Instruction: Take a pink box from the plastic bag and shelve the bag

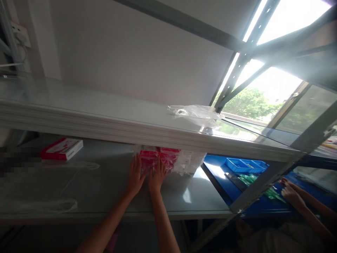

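On the lower shelf stand red packs wrapped in clear plastic, partly hidden under the upper shelf's edge. My left hand rests against their left side, fingers stretched forward and slightly apart. Close beside it, my right hand lays its extended fingers on the front of the same packs. Neither hand appears wrapped around anything. White plastic-wrapped packs adjoin the red ones on the right.
A red and white box and a clear plastic bag lie left on the lower shelf. Crumpled clear plastic lies on the upper shelf. Beyond the metal post, another person's hands are near blue trays and green material.
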Motion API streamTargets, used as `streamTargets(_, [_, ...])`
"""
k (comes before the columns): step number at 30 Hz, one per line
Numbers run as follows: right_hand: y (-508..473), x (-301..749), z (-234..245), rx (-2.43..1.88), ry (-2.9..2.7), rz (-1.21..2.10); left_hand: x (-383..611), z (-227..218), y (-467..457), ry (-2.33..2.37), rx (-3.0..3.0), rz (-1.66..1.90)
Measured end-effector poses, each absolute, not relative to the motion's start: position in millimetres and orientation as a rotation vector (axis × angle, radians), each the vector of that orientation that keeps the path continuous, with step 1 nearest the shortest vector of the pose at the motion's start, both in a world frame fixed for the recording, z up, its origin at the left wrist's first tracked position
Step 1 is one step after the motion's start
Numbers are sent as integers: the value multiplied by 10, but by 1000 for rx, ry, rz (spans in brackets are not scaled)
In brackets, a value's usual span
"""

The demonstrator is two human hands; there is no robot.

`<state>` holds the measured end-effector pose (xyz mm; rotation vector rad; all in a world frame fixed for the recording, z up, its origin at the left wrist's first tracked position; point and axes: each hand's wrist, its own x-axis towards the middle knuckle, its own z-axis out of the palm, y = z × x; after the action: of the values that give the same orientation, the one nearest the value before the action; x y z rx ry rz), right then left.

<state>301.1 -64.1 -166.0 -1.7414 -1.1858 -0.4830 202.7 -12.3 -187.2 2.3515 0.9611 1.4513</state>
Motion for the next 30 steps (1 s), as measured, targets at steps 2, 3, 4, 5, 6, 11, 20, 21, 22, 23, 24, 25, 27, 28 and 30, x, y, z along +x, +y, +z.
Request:
streamTargets(2, [-654, 2999, -1647, -1756, -1203, -505, 2061, -1875, -103, 1009, 2314, 1481])
streamTargets(3, [-656, 2994, -1640, -1767, -1209, -519, 2076, -1878, -92, 1017, 2291, 1499])
streamTargets(4, [-657, 2989, -1633, -1784, -1208, -533, 2089, -1880, -83, 1016, 2272, 1516])
streamTargets(5, [-655, 2985, -1627, -1806, -1201, -543, 2099, -1881, -75, 1011, 2257, 1528])
streamTargets(6, [-652, 2980, -1620, -1832, -1194, -547, 2106, -1880, -70, 1005, 2247, 1534])
streamTargets(11, [-632, 2961, -1596, -1898, -1211, -512, 2099, -1843, -65, 1039, 2186, 1497])
streamTargets(20, [-567, 3012, -1660, -1880, -1164, -533, 2226, -1748, -98, 1218, 2078, 1496])
streamTargets(21, [-565, 3014, -1663, -1881, -1160, -535, 2247, -1721, -117, 1262, 2069, 1497])
streamTargets(22, [-565, 3013, -1664, -1881, -1159, -536, 2263, -1694, -135, 1294, 2064, 1498])
streamTargets(23, [-566, 3011, -1662, -1879, -1161, -536, 2272, -1670, -149, 1318, 2061, 1496])
streamTargets(24, [-567, 3008, -1660, -1876, -1164, -533, 2274, -1650, -160, 1334, 2061, 1494])
streamTargets(25, [-568, 3005, -1657, -1870, -1164, -528, 2271, -1636, -165, 1341, 2062, 1494])
streamTargets(27, [-567, 3001, -1655, -1845, -1153, -514, 2251, -1623, -163, 1330, 2065, 1506])
streamTargets(28, [-567, 3000, -1656, -1830, -1141, -508, 2238, -1621, -159, 1319, 2065, 1516])
streamTargets(30, [-565, 3000, -1662, -1796, -1121, -501, 2211, -1620, -148, 1302, 2068, 1531])
